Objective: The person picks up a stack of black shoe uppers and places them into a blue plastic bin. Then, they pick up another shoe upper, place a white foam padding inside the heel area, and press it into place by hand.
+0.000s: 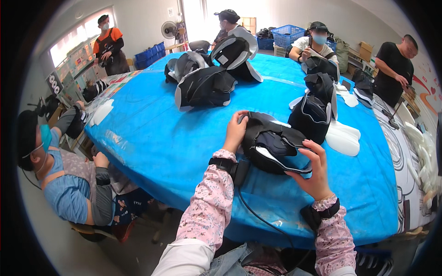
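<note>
On the blue-covered table in front of me lies a black shoe upper (pixel 269 142) with a pale edge, its opening facing up. My left hand (pixel 235 132) is closed on its far left edge, fingertips curled over the rim. At the near right edge, my right hand (pixel 315 171) pinches the rim between thumb and fingers. Just beyond my right hand stands a pile of similar black uppers (pixel 311 118). Beside that pile lie white sole-shaped pieces (pixel 343 138), flat on the cover.
A larger heap of black uppers (pixel 205 87) sits on the blue table cover (pixel 142 119) at the far middle. One person (pixel 69 184) sits at the left; others are around the far side. A cable (pixel 258 216) runs from my left wrist over the near edge.
</note>
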The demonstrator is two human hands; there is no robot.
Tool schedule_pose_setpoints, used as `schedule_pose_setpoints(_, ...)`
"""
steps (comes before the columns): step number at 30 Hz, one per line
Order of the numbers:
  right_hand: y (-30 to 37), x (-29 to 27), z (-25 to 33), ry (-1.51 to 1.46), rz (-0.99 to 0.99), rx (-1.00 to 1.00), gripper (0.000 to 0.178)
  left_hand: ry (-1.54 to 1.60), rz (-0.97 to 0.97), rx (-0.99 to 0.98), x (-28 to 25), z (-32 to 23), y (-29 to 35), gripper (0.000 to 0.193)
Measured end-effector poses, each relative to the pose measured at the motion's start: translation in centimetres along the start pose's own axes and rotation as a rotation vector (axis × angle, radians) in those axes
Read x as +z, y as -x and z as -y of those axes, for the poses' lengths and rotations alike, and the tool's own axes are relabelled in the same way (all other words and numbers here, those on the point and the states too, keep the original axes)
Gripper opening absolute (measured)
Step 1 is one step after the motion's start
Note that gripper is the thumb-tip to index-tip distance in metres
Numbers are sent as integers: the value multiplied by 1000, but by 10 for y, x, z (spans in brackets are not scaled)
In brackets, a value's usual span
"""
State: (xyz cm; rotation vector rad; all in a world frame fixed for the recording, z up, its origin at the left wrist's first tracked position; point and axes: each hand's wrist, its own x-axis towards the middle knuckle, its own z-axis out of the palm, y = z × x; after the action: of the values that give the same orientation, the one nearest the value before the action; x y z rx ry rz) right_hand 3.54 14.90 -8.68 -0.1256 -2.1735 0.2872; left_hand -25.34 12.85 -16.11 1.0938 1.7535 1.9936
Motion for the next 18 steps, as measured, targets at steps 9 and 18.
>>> schedule_pose_setpoints(9, -3, 0, 6, -12, 45, -53, 66, 82, -126, -55, -14, -5, -3, 24)
schedule_pose_setpoints(18, -1, -8, 2, -75, 71, -26, 61, 187, -230, -79, -11, -10, -4, 26)
